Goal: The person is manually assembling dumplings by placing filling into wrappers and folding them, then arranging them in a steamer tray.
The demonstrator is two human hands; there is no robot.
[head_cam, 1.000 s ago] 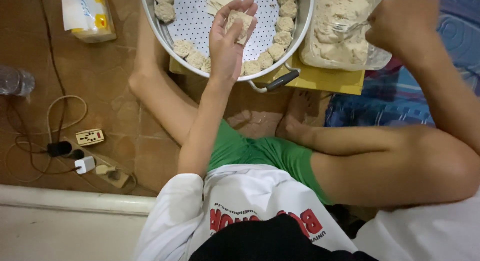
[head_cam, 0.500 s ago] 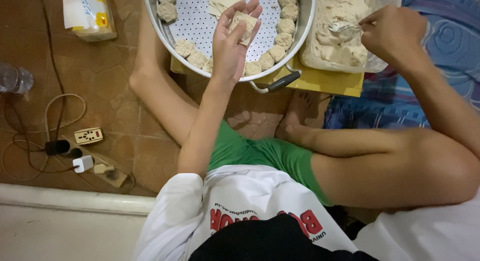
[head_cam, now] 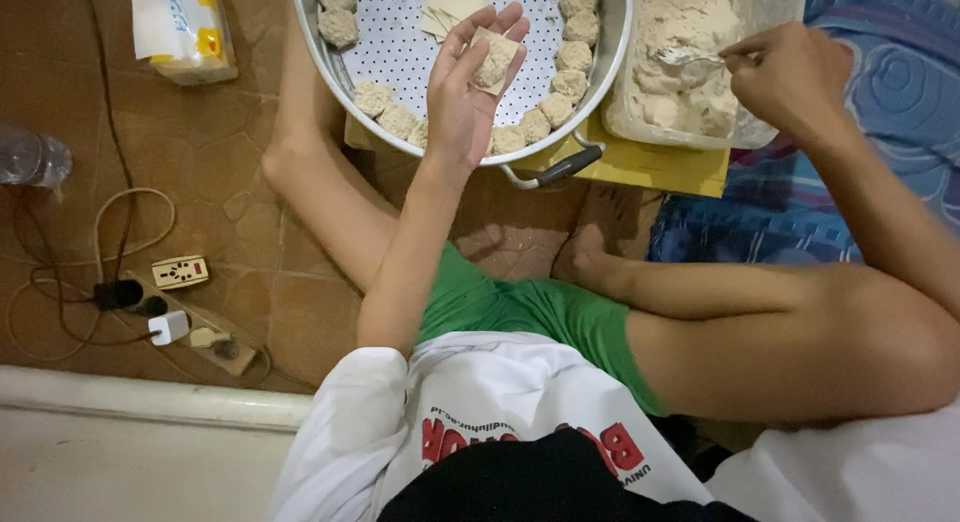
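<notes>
Brown stone floor [head_cam: 250,282] fills the scene, with the person seated cross-legged on it and looking down at both hands. Their left hand [head_cam: 465,92] is raised palm-up over the near part of a round metal steamer tray [head_cam: 600,72], fingers loosely cupped around a square dumpling wrapper [head_cam: 493,60] that lies on the fingers with a lump of pale filling on its middle; one corner of the wrapper points far and slightly right, so its diagonal runs along the fingers. To the right, the right hand [head_cam: 790,77] is pinched shut on the handle of a metal spoon [head_cam: 685,55], whose long axis lies nearly level, bowl to the left, resting in the minced filling of a clear plastic container [head_cam: 760,132]. The two hands are well apart.

Finished dumplings [head_cam: 570,82] line the tray's rim in a curve, and a small stack of spare wrappers [head_cam: 450,4] lies at its far middle. A yellow board [head_cam: 660,167] sits under tray and container. Far left lies a tissue pack [head_cam: 185,27], near left a power strip [head_cam: 195,332] with plugs and cables, and a plastic bottle [head_cam: 30,157] at the left edge. A blue patterned mat [head_cam: 900,92] lies to the right.
</notes>
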